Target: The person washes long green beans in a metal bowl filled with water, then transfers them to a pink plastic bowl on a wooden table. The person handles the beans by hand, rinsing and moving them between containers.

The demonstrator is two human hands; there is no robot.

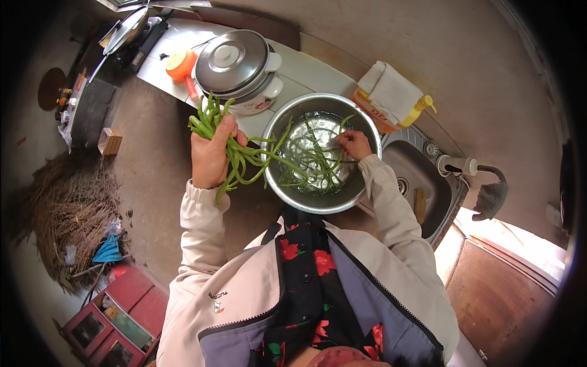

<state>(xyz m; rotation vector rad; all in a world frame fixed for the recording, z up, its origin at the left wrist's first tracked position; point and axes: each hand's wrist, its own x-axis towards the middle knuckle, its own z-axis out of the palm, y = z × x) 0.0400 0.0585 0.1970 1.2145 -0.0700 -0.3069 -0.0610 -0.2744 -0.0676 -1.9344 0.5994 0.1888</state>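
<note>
A bunch of long green beans (236,156) is gripped in my left hand (208,160), left of a wide metal basin (279,195). Their stem ends stick up past my thumb, while some tails hang over the basin's rim. Clear water covers the basin's floor, and more long beans (316,158) lie loosely tangled in it. Over the basin's right side, my right hand (354,144) pinches a single long bean (345,123) between thumb and fingers. That bean curves up above the hand and down toward the water.
A lidded electric pot (233,62) and an orange ladle (181,66) stand on the tiled counter (300,73). Behind the basin, a cloth (390,89) drapes over an orange container beside a yellow pump bottle (419,110). A sink (433,183) with a faucet (458,165) adjoins at right.
</note>
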